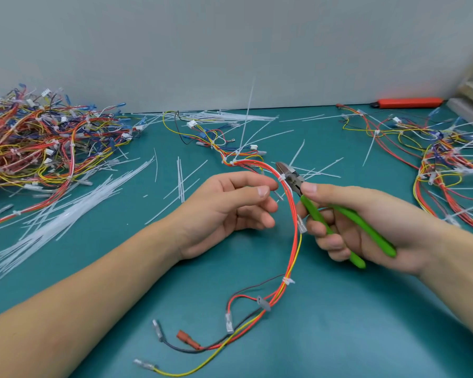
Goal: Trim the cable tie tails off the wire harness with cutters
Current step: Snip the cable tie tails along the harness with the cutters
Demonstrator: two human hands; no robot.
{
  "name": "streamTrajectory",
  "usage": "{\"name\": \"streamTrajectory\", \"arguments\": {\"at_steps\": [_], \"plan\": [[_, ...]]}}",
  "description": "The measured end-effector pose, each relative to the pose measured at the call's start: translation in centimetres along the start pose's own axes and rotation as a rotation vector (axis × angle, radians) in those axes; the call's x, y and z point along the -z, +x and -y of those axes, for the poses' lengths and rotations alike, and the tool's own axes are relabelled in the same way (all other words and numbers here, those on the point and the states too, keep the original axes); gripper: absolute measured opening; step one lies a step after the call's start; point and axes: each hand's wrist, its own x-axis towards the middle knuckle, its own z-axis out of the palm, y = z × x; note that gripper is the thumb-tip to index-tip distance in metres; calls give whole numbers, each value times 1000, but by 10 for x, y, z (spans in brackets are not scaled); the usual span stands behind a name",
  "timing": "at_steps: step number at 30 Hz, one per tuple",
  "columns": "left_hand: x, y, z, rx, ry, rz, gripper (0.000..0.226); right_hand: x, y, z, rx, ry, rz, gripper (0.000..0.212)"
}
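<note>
A wire harness (293, 214) of red, orange and yellow wires curves from the table's middle down toward me, bound by white cable ties. My right hand (366, 225) grips green-handled cutters (336, 216); their metal jaws sit at a white cable tie (282, 178) on the harness. My left hand (230, 208) hovers just left of that tie with thumb and forefinger close together near a thin white tail; whether they pinch it I cannot tell. Another tie (287, 281) lies lower on the harness, and one upright tail (246, 124) stands farther back.
A big heap of harnesses (44, 143) fills the left of the teal table (352, 323), another heap (448, 165) the right. Loose white ties and cut tails (66, 219) are scattered across the middle. An orange tool (407, 102) lies by the back wall.
</note>
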Motion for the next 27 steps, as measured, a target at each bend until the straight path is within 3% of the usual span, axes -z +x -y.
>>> {"name": "streamTrajectory", "arguments": {"at_steps": [6, 18, 27], "plan": [[-2, 0, 1, -11, 44, -16, 15, -6, -1, -1, 71, -91, -100, 41], [-8, -2, 2, -50, 101, -36, 13, -17, 3, -13, 426, -642, -334, 41], [-1, -1, 1, -39, 3, 40, 15, -13, 6, -17, 542, -695, -395, 48]]}}
